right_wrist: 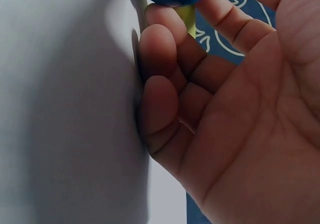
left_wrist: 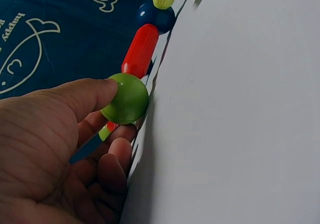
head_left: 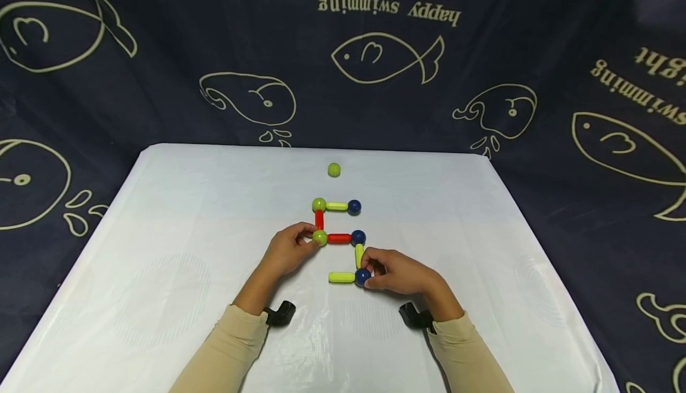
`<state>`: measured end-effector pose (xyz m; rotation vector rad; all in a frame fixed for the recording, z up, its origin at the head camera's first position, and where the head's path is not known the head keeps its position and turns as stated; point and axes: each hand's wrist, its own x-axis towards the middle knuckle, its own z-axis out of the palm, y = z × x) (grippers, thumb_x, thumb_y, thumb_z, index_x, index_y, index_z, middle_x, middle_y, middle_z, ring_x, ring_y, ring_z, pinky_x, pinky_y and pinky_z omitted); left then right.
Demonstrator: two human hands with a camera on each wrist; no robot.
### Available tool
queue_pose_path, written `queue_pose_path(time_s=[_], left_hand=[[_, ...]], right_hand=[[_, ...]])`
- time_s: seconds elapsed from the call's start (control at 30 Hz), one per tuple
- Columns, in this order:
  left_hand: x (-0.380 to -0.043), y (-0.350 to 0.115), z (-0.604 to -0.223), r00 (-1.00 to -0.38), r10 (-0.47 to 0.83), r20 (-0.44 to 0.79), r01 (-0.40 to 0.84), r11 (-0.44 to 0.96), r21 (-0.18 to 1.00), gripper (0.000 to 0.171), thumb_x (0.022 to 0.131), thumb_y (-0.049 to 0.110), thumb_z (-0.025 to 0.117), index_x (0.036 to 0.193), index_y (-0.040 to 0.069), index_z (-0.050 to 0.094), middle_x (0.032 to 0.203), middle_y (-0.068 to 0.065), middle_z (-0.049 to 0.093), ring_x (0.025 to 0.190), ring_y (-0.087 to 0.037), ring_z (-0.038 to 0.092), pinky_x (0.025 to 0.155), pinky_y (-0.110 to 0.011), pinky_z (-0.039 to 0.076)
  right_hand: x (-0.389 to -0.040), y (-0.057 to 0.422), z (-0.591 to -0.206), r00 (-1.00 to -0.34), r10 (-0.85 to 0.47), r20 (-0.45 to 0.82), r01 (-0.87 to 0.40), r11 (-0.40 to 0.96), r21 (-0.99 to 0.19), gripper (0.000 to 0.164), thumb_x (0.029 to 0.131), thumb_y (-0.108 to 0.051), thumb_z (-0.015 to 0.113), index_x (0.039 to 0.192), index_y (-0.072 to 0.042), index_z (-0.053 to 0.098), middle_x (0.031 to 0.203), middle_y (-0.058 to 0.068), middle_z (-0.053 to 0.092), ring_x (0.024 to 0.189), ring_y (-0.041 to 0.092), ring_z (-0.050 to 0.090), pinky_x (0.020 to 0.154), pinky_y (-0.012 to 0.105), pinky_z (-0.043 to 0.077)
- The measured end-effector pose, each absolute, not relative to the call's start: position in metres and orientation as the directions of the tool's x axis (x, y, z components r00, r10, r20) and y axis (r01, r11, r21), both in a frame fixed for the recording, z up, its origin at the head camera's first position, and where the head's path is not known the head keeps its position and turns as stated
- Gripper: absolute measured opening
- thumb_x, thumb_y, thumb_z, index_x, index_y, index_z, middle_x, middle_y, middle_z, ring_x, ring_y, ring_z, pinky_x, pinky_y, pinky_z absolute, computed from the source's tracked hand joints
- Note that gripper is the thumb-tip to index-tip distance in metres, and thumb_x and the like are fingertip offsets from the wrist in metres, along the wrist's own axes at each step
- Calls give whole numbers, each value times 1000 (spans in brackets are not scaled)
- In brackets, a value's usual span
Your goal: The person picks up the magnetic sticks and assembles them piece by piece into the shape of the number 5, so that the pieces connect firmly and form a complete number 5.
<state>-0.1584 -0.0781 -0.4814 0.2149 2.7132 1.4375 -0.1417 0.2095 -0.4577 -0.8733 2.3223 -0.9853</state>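
Balls and short rods lie joined in an S-like figure on the white table. My left hand (head_left: 289,249) pinches the green ball (left_wrist: 127,98) at the figure's middle left, thumb on one side and fingers on the other. One red rod (head_left: 319,220) runs up from it to another green ball (head_left: 318,205); a second red rod (head_left: 339,239) leads right to a blue ball (head_left: 358,237). My right hand (head_left: 399,271) grips the lower blue ball (head_left: 362,277) from the right, its other fingers curled near the tabletop. Two yellow-green rods, one upright (head_left: 359,256) and one pointing left (head_left: 341,277), meet at that ball.
A loose green ball (head_left: 334,170) sits beyond the figure, near the table's far edge. The figure's top arm is a yellow-green rod (head_left: 337,206) ending in a blue ball (head_left: 354,207). Behind the white table (head_left: 214,184) hangs a dark cloth (head_left: 300,36) with fish drawings.
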Motion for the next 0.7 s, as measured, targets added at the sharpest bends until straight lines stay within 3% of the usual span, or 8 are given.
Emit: queue_pose_path(time_s=[0.37, 0.57, 0.7], left_hand=[[-160, -79, -479, -986, 167, -4, 89, 544, 834, 27, 89, 21, 74, 114, 12, 70, 100, 0, 69, 79, -14, 57, 70, -32, 45], [-168, -89, -469, -962, 252, -109, 50, 549, 835, 30, 92, 26, 71, 118, 11, 69, 107, -3, 68, 93, -18, 60, 83, -38, 48], [-181, -97, -456, -942, 301, -151, 47, 561, 826, 32, 95, 26, 67, 121, 7, 66, 107, -5, 67, 96, -22, 61, 81, -38, 50]], right_hand=[[-141, 210, -456, -693, -699, -176, -360, 547, -756, 23, 90, -17, 74, 105, -19, 56, 84, -5, 55, 79, 12, 53, 69, 28, 45], [-141, 210, -455, -695, -697, -178, -352, 545, -761, 22, 91, -16, 74, 106, -19, 57, 84, -5, 55, 79, 12, 53, 69, 27, 45], [-141, 210, -455, -695, -696, -182, -349, 547, -761, 22, 91, -16, 73, 106, -18, 57, 84, -5, 55, 78, 12, 53, 68, 27, 45]])
